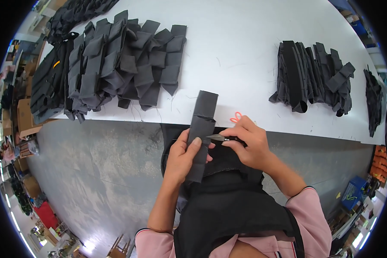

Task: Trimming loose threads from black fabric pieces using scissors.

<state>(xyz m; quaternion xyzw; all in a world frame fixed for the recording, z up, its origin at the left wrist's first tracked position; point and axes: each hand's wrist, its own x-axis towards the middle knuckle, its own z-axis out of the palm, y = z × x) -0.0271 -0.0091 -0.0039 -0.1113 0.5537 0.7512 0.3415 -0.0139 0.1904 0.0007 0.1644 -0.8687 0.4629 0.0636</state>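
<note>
My left hand (182,155) is closed round a dark grey fabric strip (205,106) with stitched folds, thumb on top and fingertips showing at its right edge. The strip stands lengthwise in front of me, its far end over the table edge. In my right hand (252,144) is a pair of thread snips (218,137), gripped between thumb and fingers. Their pointed metal tip meets the strip's right edge close to my left thumb. A pink-orange cord loop (235,117) sticks out beside my right fingers; what it is tied to is hidden.
A white table (236,51) spans the far side, with loose thread bits on it. Many similar grey strips (129,64) lie piled at left, and a smaller bundle (303,77) at right. Another dark bundle (374,103) sits at the right end. Cardboard boxes (26,118) stand beyond the left edge.
</note>
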